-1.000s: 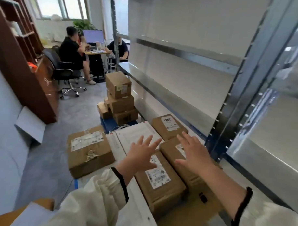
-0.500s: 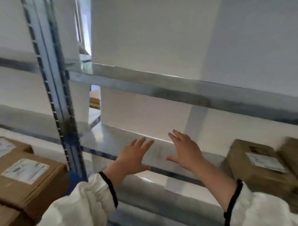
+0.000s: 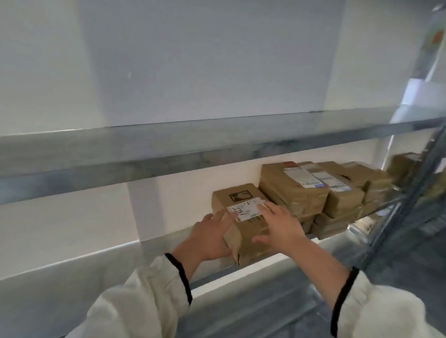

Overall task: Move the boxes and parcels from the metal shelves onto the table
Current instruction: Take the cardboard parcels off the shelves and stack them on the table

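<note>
A small brown cardboard box [image 3: 248,233] with a white shipping label stands at the front edge of the metal shelf [image 3: 107,258]. My left hand [image 3: 209,235] lies flat against the box's left side, its fingers reaching up to the label. My right hand [image 3: 281,227] rests on the top right of the box, fingers straight over the label and thumb spread across the near face. The box sits on the shelf between my two hands.
Just right of it are stacked labelled boxes [image 3: 294,191], and more parcels [image 3: 347,196] run to the right along the same shelf. A metal beam [image 3: 167,151] of the shelf above crosses overhead. A slanted upright post [image 3: 415,195] stands at the right.
My view swung right from the table to the shelf. Both hands, held open in the air before, have reached forward and now touch the small box.
</note>
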